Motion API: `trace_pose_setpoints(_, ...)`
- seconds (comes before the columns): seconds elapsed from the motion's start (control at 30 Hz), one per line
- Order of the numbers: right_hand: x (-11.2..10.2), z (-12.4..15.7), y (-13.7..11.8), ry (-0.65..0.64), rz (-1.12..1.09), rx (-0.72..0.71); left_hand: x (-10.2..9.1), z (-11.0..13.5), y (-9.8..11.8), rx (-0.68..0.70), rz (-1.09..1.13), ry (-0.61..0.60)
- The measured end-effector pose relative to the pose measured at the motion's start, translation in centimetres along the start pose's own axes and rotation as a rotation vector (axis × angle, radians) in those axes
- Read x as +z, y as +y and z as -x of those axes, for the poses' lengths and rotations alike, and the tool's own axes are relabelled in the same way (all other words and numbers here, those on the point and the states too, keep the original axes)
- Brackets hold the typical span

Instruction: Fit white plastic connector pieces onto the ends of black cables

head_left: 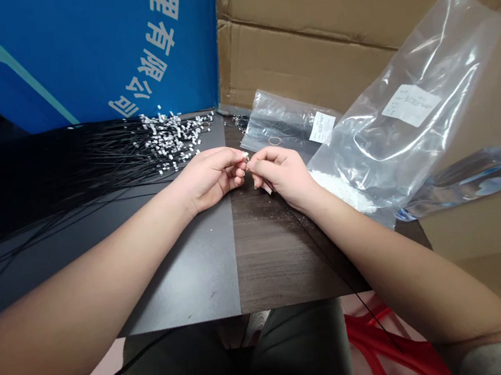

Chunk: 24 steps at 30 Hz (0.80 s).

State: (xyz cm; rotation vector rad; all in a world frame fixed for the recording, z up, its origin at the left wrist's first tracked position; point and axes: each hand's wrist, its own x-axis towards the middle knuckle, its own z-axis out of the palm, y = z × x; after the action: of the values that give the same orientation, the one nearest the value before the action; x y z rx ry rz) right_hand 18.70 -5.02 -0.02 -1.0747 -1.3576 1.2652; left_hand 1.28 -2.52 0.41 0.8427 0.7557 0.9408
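Both hands meet over the middle of the dark table [225, 263]. My left hand [210, 178] is curled, its fingertips pinching a tiny white connector [245, 157]. My right hand [282, 175] is also pinched shut, right against the left fingertips, holding a thin black wire [332, 263] that runs back along my right forearm and off the table's front edge. A large bundle of black wires [36, 180] lies to the left, its ends fitted with small white connectors [174, 139].
A big clear plastic bag [412, 114] holding white parts lies to the right. A smaller clear bag [282, 123] sits behind the hands. A plastic bottle [481, 176] lies at far right. Blue board [85, 48] and cardboard [320, 7] stand behind.
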Motion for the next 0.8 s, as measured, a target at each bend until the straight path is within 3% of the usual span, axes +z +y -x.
trace_pose_setpoints(0.8, -0.33, -0.13, 0.52, 0.022, -0.018, 0.023, 0.42, 0.41, -0.18, 0.089, -0.107, 0.046)
